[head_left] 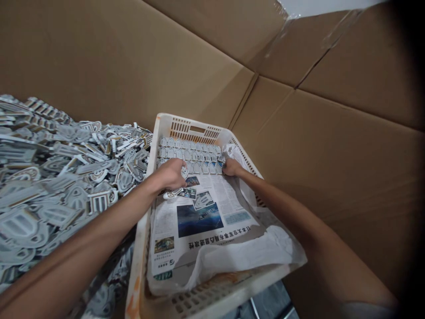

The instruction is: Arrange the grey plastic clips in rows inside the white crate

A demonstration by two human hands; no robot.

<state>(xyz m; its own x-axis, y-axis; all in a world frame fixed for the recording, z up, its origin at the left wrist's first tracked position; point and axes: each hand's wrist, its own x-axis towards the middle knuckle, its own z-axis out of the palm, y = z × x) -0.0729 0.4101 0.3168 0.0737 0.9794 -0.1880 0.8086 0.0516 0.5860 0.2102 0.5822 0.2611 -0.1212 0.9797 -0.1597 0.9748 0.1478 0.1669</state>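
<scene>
A white plastic crate [142,248] holds a sheet of newspaper [206,221] with rows of small grey-white lantern-shaped pieces [189,155] laid flat at its far end. Over the crate's left side, my left hand [174,173] is closed on a similar piece [184,173]; another piece [173,193] shows just below the fingers. My right hand [231,167] reaches the right end of the nearest row, fingers pinched together at the last piece there. Whether that piece is gripped or only touched is hidden.
Left of the crate lies a large heap of loose grey-white pieces [66,186]. Tall cardboard walls [315,146] rise behind and to the right. White lining paper [249,252] is crumpled along the crate's near and right sides.
</scene>
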